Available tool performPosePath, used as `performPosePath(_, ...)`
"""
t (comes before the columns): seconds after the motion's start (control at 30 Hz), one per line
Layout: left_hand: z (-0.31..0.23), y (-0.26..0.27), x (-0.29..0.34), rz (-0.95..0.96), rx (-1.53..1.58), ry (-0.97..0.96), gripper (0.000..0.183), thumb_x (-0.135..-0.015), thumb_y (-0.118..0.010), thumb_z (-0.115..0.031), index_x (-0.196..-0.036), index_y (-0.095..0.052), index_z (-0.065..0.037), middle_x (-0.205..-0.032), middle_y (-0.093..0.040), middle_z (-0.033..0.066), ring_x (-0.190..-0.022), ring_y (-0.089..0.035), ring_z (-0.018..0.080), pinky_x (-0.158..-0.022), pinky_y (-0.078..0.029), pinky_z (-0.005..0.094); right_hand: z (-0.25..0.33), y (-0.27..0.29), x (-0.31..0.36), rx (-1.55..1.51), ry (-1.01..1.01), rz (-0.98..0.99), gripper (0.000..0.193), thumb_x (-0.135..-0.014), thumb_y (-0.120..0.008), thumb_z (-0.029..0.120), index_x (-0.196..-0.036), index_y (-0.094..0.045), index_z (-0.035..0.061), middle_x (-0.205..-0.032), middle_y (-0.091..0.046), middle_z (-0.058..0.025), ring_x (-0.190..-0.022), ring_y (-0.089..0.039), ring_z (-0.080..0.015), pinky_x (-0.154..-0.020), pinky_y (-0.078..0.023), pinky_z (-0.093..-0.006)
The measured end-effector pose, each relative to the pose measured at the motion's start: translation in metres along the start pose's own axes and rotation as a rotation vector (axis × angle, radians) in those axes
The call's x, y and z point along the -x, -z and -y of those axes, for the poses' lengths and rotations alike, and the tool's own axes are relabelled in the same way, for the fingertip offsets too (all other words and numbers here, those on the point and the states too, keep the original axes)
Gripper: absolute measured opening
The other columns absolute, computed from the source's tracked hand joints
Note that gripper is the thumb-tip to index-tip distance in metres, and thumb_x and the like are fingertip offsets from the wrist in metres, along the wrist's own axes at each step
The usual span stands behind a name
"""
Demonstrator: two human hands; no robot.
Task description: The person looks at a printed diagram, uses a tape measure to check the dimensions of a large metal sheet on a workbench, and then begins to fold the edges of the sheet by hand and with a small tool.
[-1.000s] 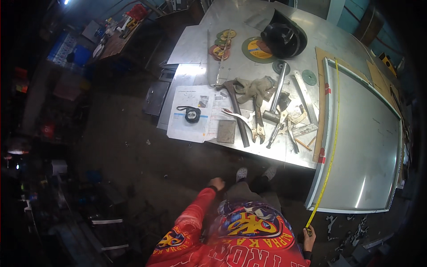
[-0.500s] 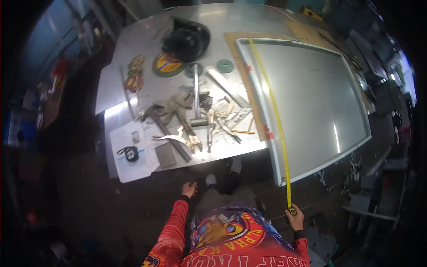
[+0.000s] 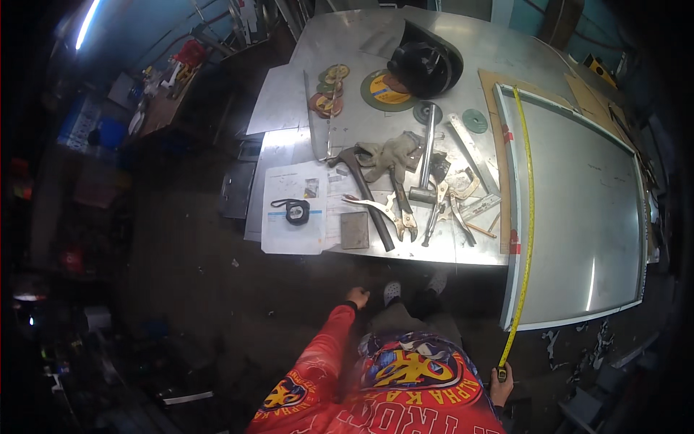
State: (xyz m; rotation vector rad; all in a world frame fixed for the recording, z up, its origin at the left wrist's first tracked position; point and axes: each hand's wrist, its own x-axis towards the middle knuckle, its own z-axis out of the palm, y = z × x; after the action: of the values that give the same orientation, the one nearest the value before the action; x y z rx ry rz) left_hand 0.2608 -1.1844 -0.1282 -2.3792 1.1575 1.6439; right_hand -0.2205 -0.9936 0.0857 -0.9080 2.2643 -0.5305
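Note:
My right hand (image 3: 501,385) is closed around a tape measure (image 3: 502,374), low on the right. The yellow tape blade (image 3: 528,217) runs out from it along the left side of a pale framed panel (image 3: 591,210) to the frame's far left corner. That panel lies on the metal table (image 3: 347,137) and sticks out past the near edge. My left hand (image 3: 357,296) hangs below the table's front edge with its fingers curled; what they hold, if anything, is hidden.
A second, black tape measure (image 3: 297,212) rests on papers (image 3: 278,239). Hammers (image 3: 427,155), locking pliers (image 3: 437,210), a glove (image 3: 390,157) and several grinding discs (image 3: 329,103) lie about the table. A black welding helmet (image 3: 426,66) stands at the back. Cardboard (image 3: 494,108) borders the panel.
My view has swung left, so the table and panel now appear farther right. The tape remains stretched along the panel, and my right hand still holds its case.

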Motion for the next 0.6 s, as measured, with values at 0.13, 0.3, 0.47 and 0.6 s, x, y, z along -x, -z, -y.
performPosePath(0.13,0.018,-0.002,0.014,0.019,-0.025,0.068,0.029,-0.089,-0.058,-0.027,-0.109,-0.066,-0.007,-0.08,-0.069,0.0049,-0.064,-0.067,0.0153,-0.054,-0.055,0.0312,0.013,0.01,-0.004,0.007,-0.035,0.048,0.042,-0.081,-0.07,0.01,-0.118,-0.057,-0.0031,-0.096,-0.066,-0.0161,-0.088,-0.063,-0.0229,-0.081,-0.049,-0.0338)
performPosePath(0.3,0.044,-0.036,-0.01,0.045,-0.015,-0.049,0.028,-0.087,-0.059,-0.029,-0.106,-0.07,-0.011,-0.078,-0.07,0.0093,-0.068,-0.068,0.019,-0.066,-0.055,0.0345,0.013,0.023,0.017,-0.047,0.018,-0.024,0.042,-0.081,-0.072,0.014,-0.117,-0.059,-0.0016,-0.1,-0.066,-0.0158,-0.091,-0.063,-0.0212,-0.083,-0.048,-0.0323)
performPosePath(0.47,0.021,-0.008,-0.013,0.177,0.228,0.002,0.023,-0.092,-0.058,-0.022,-0.107,-0.062,-0.006,-0.086,-0.067,0.0077,-0.064,-0.063,0.0162,-0.051,-0.05,0.0321,0.021,0.008,0.006,0.134,0.174,-0.182,0.04,-0.077,-0.073,0.021,-0.112,-0.062,0.0044,-0.094,-0.064,-0.0185,-0.089,-0.062,-0.0363,-0.078,-0.05,-0.0406)
performPosePath(0.6,0.015,0.018,-0.034,0.192,0.012,-0.159,0.035,-0.09,-0.061,-0.025,-0.11,-0.063,0.003,-0.096,-0.068,0.0159,-0.08,-0.067,0.0254,-0.069,-0.054,0.0369,0.036,0.003,0.023,0.167,0.046,-0.223,0.041,-0.077,-0.072,0.023,-0.114,-0.061,0.0088,-0.091,-0.061,-0.0162,-0.088,-0.062,-0.0359,-0.076,-0.05,-0.0424)
